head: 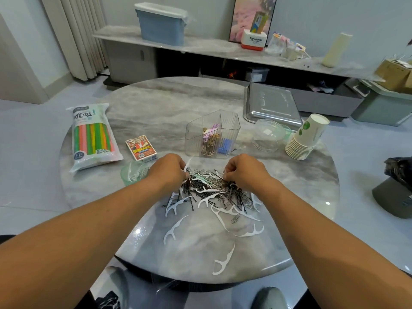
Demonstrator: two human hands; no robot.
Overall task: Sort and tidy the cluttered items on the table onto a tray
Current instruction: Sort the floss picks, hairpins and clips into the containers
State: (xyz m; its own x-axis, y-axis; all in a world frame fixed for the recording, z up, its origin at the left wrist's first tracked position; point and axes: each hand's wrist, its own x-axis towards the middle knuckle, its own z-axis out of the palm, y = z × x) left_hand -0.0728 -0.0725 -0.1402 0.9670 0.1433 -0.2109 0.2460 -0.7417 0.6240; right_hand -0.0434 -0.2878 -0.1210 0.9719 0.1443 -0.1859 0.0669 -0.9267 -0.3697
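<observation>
A mixed pile (210,192) of black hairpins, paper clips and white floss picks lies on the round marble table (156,103). My left hand (167,169) has its fingers curled into the pile's left edge, pinching small items there. On the pile's right side my right hand (244,169) pinches hairpins with curled fingers. Just beyond the hands stands a clear divided organizer (213,134) holding clips and pins. The steel tray (270,105) lies at the table's far right. More floss picks (223,262) are scattered toward the near edge.
A pack of coloured straws (92,137) and a card box (141,149) lie on the left. A small green cup (131,173) sits by my left wrist. Clear plastic bowls (267,134) and a stack of paper cups (306,137) lie at the right, near the tray.
</observation>
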